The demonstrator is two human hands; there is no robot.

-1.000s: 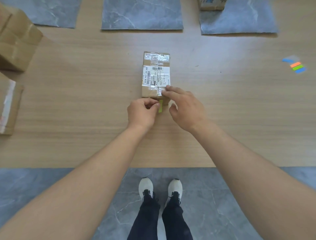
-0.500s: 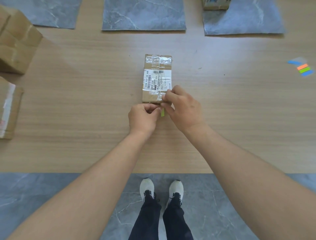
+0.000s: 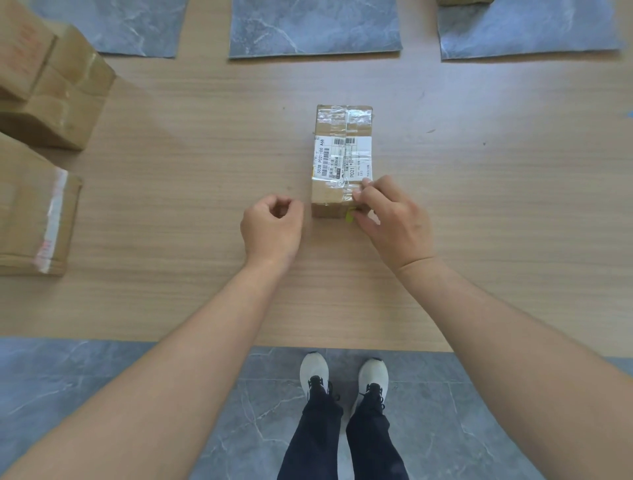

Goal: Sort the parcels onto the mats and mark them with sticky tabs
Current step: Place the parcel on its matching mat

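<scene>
Wooden tabletop (image 3: 171, 308) is being worked at. Nearest, the left hand (image 3: 272, 228) is being held curled round nothing, while a green tab (image 3: 349, 216) is being pinched by the right hand (image 3: 394, 222) onto the near end of the parcel (image 3: 342, 154), mid-table. Sorting is judged unfinished: the boxes (image 3: 51, 85) at left are being left off the far mats (image 3: 313, 27).

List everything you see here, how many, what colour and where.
parcel: one, brown, white label, table centre.
green sticky tab: one, green, parcel's near edge.
far parcel: one, brown, sliver on right mat.
mats: three, grey, table's far side.
cardboard boxes: at least two, brown, left edge.
table: one, light wood.
floor: grey tiles, below.
shoes: two, white, on floor.
left hand: curled, left of parcel.
right hand: pinches tab against parcel.
</scene>
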